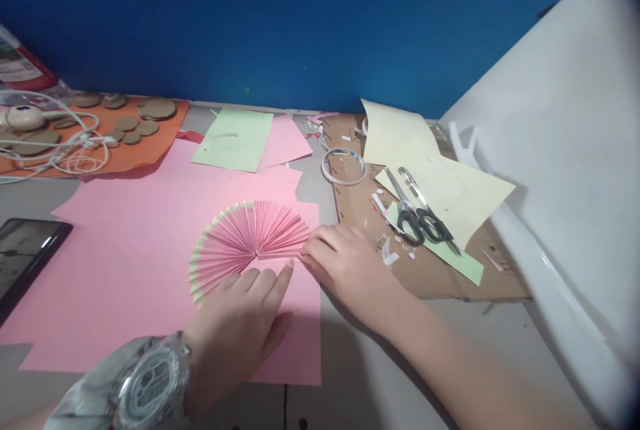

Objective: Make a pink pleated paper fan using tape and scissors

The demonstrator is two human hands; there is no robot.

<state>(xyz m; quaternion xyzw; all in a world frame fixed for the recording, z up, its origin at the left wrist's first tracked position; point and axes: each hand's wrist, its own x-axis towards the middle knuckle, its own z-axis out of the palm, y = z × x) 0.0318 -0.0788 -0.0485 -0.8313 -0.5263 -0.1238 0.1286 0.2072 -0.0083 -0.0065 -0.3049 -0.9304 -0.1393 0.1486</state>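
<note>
A pleated paper fan (227,237), pink with a green and cream outer rim on its left part, spreads in a wide arc on pink paper sheets. My left hand (245,313) lies over its lower edge, the index finger stretched to the flat strip right of the centre. The other fingers curl down against the fan, their tips hidden; the thumb stands apart. At the right end of the folds, my right hand (340,257) has its fingers pressed together on the paper. A clear watch (153,383) is on my left wrist.
Scissors (410,217) and a cutter (425,200) rest on cream paper (465,183) over cardboard (440,287). Beyond the fan are a tape ring (344,167) and green paper (235,140). Leftward are a phone (25,257), tangled earphones (75,150) and cardboard discs (156,109) on orange paper.
</note>
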